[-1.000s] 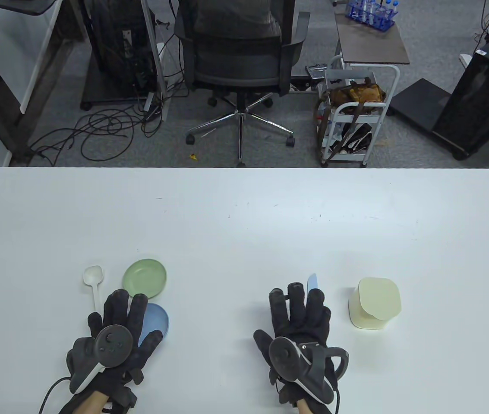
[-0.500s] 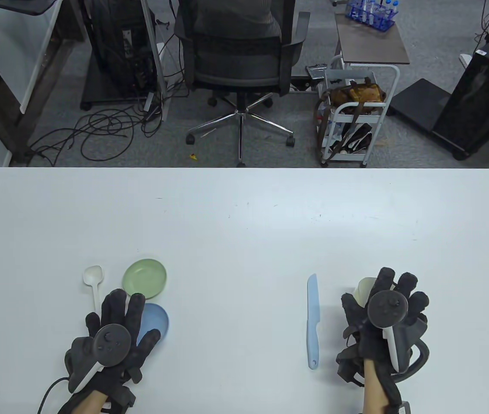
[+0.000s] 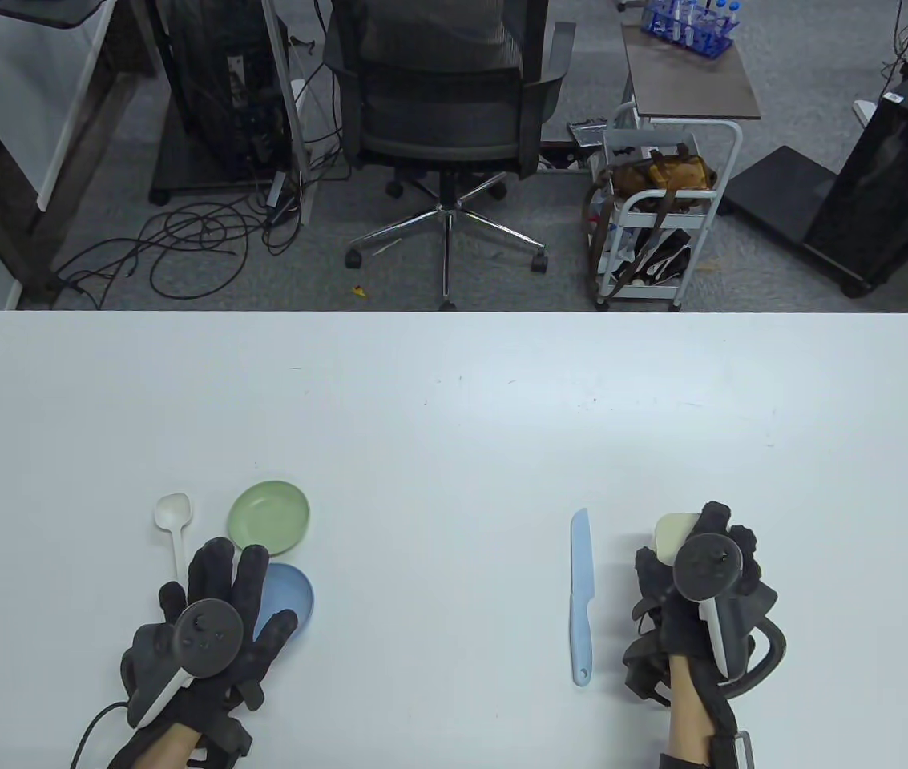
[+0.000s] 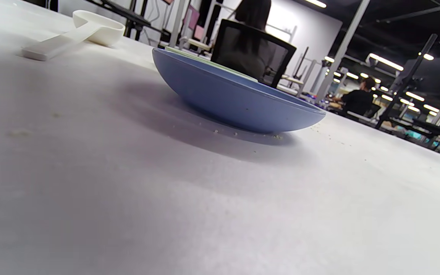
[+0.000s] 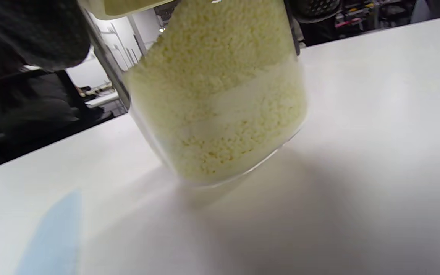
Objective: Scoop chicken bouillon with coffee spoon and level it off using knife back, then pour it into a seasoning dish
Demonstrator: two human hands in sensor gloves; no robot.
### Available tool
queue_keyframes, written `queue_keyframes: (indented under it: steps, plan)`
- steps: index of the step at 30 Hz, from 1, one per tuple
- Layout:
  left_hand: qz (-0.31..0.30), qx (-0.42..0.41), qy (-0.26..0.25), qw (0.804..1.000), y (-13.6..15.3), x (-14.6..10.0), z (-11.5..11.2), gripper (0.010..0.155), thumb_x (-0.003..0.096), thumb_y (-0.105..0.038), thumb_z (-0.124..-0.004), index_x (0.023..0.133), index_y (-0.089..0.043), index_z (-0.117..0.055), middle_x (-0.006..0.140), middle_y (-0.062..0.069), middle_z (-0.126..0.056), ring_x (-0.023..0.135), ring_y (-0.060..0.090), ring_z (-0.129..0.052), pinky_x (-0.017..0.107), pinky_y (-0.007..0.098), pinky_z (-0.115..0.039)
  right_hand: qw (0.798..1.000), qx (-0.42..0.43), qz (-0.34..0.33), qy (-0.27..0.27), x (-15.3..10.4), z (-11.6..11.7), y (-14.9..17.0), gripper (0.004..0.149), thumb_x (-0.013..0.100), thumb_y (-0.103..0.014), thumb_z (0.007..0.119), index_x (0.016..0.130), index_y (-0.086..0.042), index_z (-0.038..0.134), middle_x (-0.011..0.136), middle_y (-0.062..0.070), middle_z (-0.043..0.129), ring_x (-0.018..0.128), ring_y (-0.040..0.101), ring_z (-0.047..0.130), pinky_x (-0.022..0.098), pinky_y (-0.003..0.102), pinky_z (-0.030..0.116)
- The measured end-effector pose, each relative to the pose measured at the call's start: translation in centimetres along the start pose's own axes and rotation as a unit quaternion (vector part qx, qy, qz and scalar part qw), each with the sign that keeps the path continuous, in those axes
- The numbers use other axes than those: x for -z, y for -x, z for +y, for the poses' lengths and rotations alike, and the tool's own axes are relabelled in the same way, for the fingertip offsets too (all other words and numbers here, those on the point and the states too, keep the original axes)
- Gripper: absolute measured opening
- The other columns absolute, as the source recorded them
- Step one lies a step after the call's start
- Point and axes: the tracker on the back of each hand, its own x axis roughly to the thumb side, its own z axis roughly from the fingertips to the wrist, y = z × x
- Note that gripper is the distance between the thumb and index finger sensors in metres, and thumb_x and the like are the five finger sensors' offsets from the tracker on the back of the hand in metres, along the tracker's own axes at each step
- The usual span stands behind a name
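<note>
R hand (image 3: pixel 702 593) sits over the bouillon jar (image 3: pixel 671 538), fingers curled round its sides in a grasp; the cream lid pokes out past the glove on the far-left side. Right wrist view: jar (image 5: pixel 220 95) is clear-walled, filled w/ pale yellow granules, looks tilted vs. the table (image 5: pixel 376 114), though that cam may itself be tilted; can't tell if the base is fully down. A gloved fingertip (image 5: pixel 33 34) shows at the jar's upper left.

Taking the jar as landmark: knife (image 3: pixel 582 597), light blue, lies flat just left of it, tip pointing away from the person, not touched. Well left of the jar sit the dishes: green dish (image 3: pixel 268 517) farther from the person, blue dish (image 3: pixel 289 597) nearer, partly under the L hand (image 3: pixel 209 621). White spoon (image 3: pixel 173 525) lies left of the green dish, bowl end away from the person.

L hand rests flat, fingers spread & relaxed, holding nothing; fingertips overlap the blue dish's edge and the spoon's handle end. Left wrist view: blue dish (image 4: pixel 235 99) on the table w/ a few crumbs by its base, spoon (image 4: pixel 78 32) behind it.
</note>
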Motion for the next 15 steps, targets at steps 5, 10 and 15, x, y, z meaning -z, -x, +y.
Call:
queue_keyframes:
  steps: [5, 10, 15]
  plan:
    - [-0.002, 0.004, 0.002, 1.000, -0.2, -0.1, -0.1, 0.088, 0.0351, -0.079, -0.046, 0.109, -0.041, -0.015, 0.118, 0.001, 0.000, 0.117, 0.027, -0.009, 0.076, 0.064, -0.013, 0.995, 0.012, -0.102, -0.002, -4.1, -1.7, -5.4, 0.091, 0.045, -0.056, 0.083, 0.106, -0.024, 0.023, 0.106, 0.028, 0.023, 0.092, 0.048, 0.045, 0.059, 0.057, 0.059]
    - [-0.007, -0.002, -0.004, 1.000, -0.3, -0.3, 0.3, 0.088, 0.0353, -0.079, -0.047, 0.108, -0.041, -0.015, 0.118, 0.001, 0.000, 0.117, 0.027, -0.009, 0.076, 0.064, -0.013, 0.982, 0.027, -0.186, -0.017, -8.9, 0.1, -11.2, 0.091, 0.045, -0.058, 0.080, 0.107, -0.018, 0.026, 0.102, 0.034, 0.030, 0.086, 0.051, 0.053, 0.053, 0.056, 0.066]
    - [-0.015, 0.006, -0.004, 1.000, -0.6, -0.6, 0.2, 0.088, 0.0355, -0.078, -0.048, 0.108, -0.041, -0.015, 0.117, 0.001, 0.000, 0.117, 0.027, -0.009, 0.076, 0.063, -0.013, 0.974, 0.019, -0.216, -0.060, -12.0, 3.5, -15.4, 0.092, 0.047, -0.060, 0.078, 0.106, -0.017, 0.022, 0.101, 0.035, 0.028, 0.086, 0.051, 0.052, 0.053, 0.055, 0.066]
